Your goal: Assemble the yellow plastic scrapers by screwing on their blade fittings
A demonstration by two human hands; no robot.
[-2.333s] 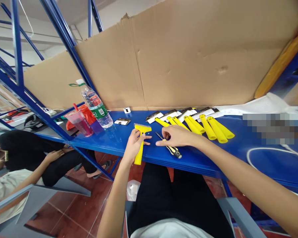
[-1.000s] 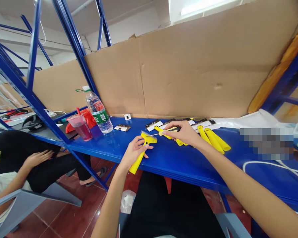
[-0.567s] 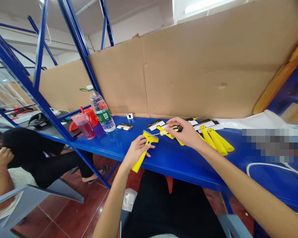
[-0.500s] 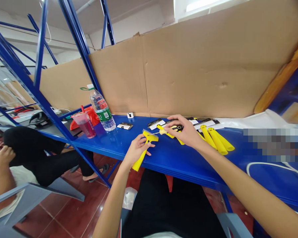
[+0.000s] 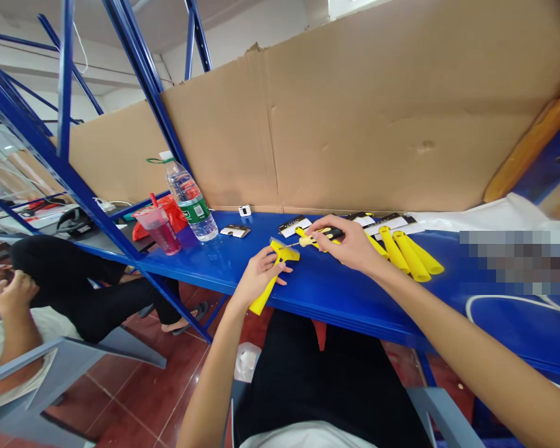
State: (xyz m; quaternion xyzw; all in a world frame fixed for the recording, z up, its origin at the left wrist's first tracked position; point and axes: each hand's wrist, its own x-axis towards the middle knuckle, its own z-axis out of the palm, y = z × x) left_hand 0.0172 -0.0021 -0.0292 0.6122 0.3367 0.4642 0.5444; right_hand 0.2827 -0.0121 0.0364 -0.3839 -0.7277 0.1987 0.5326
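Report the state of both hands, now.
Left hand: holding the yellow T-shaped tool.
Right hand: closed on the screwdriver, shaft toward that tool's head.

Black trousers (image 5: 284, 379), white top (image 5: 308, 435) (barely in view)

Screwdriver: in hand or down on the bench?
In hand: the right grip holds the screwdriver by its handle, shaft pointing at the head of the yellow tool in the left grip. Tip contact: cannot tell.

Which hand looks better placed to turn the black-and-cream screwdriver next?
The right hand, most likely: it grips the black-and-cream screwdriver by the handle, with the tip pointing at the head of the yellow T-shaped plastic tool. The left hand is occupied, holding that tool below its head.
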